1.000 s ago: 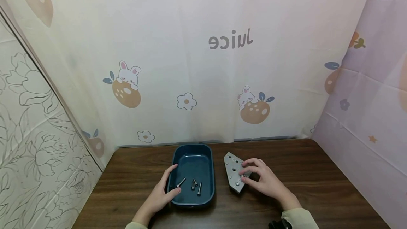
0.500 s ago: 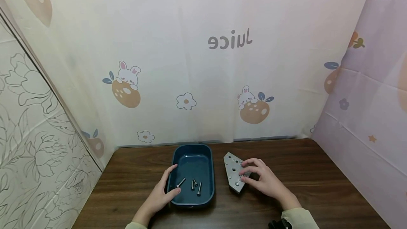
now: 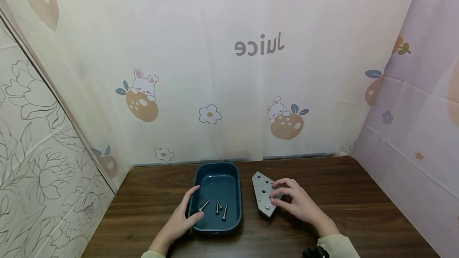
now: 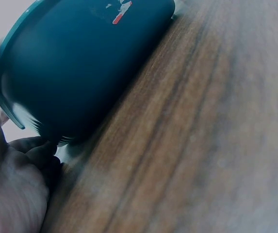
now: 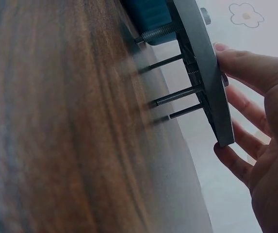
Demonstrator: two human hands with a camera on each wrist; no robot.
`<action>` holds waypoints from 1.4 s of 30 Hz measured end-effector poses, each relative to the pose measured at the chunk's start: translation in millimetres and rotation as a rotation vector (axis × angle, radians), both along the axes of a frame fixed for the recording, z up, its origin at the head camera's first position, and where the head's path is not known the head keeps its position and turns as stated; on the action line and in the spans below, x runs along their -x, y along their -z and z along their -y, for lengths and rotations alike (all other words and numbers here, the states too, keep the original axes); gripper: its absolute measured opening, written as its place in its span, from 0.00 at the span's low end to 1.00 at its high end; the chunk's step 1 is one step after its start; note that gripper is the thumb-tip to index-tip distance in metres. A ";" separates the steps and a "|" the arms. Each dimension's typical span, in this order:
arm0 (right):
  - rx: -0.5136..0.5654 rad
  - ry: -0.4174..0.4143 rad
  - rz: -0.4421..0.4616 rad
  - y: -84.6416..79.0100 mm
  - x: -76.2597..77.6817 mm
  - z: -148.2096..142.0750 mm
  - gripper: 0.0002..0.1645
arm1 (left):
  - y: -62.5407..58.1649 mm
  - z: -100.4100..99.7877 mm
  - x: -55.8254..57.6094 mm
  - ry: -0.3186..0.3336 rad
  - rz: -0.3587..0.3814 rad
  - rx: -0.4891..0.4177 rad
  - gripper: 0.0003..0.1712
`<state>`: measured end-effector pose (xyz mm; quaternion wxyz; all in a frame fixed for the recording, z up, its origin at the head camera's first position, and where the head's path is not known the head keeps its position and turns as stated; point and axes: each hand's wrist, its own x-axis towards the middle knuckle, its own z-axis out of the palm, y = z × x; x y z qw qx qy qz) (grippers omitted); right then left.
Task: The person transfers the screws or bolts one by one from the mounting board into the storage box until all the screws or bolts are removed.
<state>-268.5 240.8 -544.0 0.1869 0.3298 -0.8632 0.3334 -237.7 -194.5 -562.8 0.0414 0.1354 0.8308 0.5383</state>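
My left hand point(image 3: 180, 217) holds the dark teal tray point(image 3: 219, 188) at its left side, thumb over the rim. In the left wrist view, curled fingers point(image 4: 39, 150) lie against the tray's outer wall. Several loose metal bolts point(image 3: 224, 213) lie in the tray's near half. To its right is a grey, angular metal plate point(image 3: 261, 200) with holes and bolt heads. My right hand point(image 3: 298, 203) pinches a bolt head point(image 5: 225, 79) on the plate's top, between thumb and fingers. Threaded shafts point(image 5: 180, 94) stick out below the plate, which stands raised above the table.
The brown wood-grain table point(image 3: 344, 194) carries the tray and plate side by side. Patterned curtains point(image 3: 229, 79) hang behind the back edge and on both sides. A dark band point(image 3: 315, 253) sits at the right wrist by a pale sleeve point(image 3: 338, 246).
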 end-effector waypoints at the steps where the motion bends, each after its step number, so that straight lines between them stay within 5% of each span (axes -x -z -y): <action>1: -0.001 0.000 0.002 -0.3 -0.1 0.1 0.11 | -0.1 0.0 -0.1 -0.001 0.002 0.002 0.45; 17: -0.006 0.030 0.063 -3.6 0.1 -0.4 0.10 | 0.4 0.1 -0.4 0.004 0.010 -0.003 0.45; 42: -0.006 0.031 0.023 -10.5 -1.6 2.6 0.10 | 0.7 0.2 -0.5 -0.006 0.000 0.013 0.45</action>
